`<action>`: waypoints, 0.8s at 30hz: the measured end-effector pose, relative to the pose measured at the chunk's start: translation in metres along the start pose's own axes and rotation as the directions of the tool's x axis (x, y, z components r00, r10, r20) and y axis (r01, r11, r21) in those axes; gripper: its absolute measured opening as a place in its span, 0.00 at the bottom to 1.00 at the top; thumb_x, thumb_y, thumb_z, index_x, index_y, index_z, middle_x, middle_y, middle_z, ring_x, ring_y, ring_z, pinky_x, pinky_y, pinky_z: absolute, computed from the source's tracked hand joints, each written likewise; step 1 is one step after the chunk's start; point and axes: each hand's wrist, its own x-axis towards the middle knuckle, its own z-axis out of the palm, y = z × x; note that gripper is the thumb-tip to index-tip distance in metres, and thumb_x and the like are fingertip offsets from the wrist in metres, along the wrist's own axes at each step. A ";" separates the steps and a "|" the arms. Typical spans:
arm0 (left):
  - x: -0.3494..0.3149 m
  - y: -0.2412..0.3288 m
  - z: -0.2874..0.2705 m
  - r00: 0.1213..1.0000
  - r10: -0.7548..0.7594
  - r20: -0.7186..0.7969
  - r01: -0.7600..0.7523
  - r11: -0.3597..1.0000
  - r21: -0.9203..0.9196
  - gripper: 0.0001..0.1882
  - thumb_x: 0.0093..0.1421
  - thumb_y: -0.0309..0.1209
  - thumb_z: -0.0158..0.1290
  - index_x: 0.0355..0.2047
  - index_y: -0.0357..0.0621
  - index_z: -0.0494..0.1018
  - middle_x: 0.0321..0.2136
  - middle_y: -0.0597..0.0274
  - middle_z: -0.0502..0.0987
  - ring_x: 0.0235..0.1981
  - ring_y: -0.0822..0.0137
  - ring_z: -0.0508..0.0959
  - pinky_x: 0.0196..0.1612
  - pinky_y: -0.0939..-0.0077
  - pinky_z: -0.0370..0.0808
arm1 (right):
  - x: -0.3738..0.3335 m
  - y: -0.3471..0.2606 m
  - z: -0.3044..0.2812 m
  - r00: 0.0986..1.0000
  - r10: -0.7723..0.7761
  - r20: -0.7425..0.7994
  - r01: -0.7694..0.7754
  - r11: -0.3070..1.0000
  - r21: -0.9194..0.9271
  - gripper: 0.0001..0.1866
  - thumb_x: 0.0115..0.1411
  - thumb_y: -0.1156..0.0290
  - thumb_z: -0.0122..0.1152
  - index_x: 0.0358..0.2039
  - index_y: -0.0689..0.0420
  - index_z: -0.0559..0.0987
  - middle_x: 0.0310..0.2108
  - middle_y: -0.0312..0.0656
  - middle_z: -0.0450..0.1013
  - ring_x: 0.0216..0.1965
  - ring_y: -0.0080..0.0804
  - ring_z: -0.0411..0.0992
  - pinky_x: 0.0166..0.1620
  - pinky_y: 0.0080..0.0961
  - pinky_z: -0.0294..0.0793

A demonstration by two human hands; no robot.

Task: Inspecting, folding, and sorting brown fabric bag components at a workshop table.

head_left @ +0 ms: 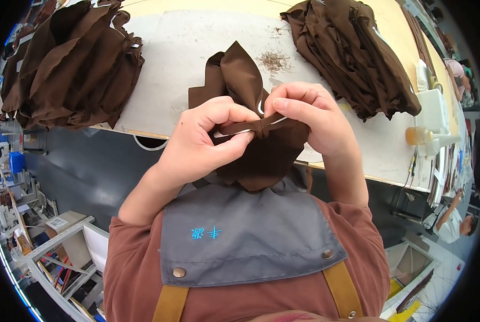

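Note:
A dark brown fabric piece [269, 155] hangs between my hands in front of my apron, partly over the table's front edge. Along its folded seam edge a white strip shows. My left hand [210, 131] pinches the seam between thumb and fingers, close to a join in the middle. On the other side of that join, my right hand [311, 110] pinches the same edge with thumb and forefinger. A pointed flap of the cloth stands up beyond my fingers and rests toward the table. The fingertips' undersides are hidden by the fabric.
A tall pile of brown cloth pieces [70, 67] lies at the table's left, another pile [352, 56] at the right. Thread scraps [273, 61] are scattered on the pale tabletop [167, 64]. A bottle with amber liquid [418, 136] stands at the right edge. Other people are at far right.

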 end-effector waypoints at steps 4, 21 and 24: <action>0.000 -0.006 -0.001 0.988 -0.127 0.089 0.154 0.870 -0.468 0.11 0.59 0.23 0.50 0.41 0.33 0.76 0.32 0.67 0.75 0.33 0.81 0.72 0.35 0.84 0.69 | 0.001 -0.001 0.002 0.999 0.031 -0.033 -0.030 0.999 0.012 0.09 0.63 0.68 0.57 0.31 0.60 0.78 0.29 0.30 0.73 0.33 0.14 0.68 0.37 0.14 0.66; -0.005 -0.012 -0.001 0.998 -0.009 -0.059 -0.003 0.981 -0.196 0.07 0.61 0.28 0.57 0.36 0.37 0.78 0.29 0.70 0.74 0.30 0.81 0.70 0.31 0.83 0.67 | -0.006 0.008 0.004 0.991 -0.123 -0.055 0.098 0.937 -0.335 0.07 0.61 0.72 0.61 0.38 0.61 0.79 0.28 0.29 0.72 0.28 0.13 0.67 0.31 0.12 0.65; -0.003 -0.004 -0.002 0.997 -0.023 -0.078 0.016 0.995 -0.096 0.06 0.58 0.27 0.61 0.34 0.38 0.79 0.28 0.68 0.75 0.30 0.79 0.72 0.32 0.83 0.68 | -0.006 0.006 0.010 0.978 -0.203 -0.057 0.169 0.918 -0.360 0.06 0.60 0.74 0.62 0.36 0.61 0.79 0.28 0.30 0.73 0.29 0.14 0.68 0.31 0.14 0.66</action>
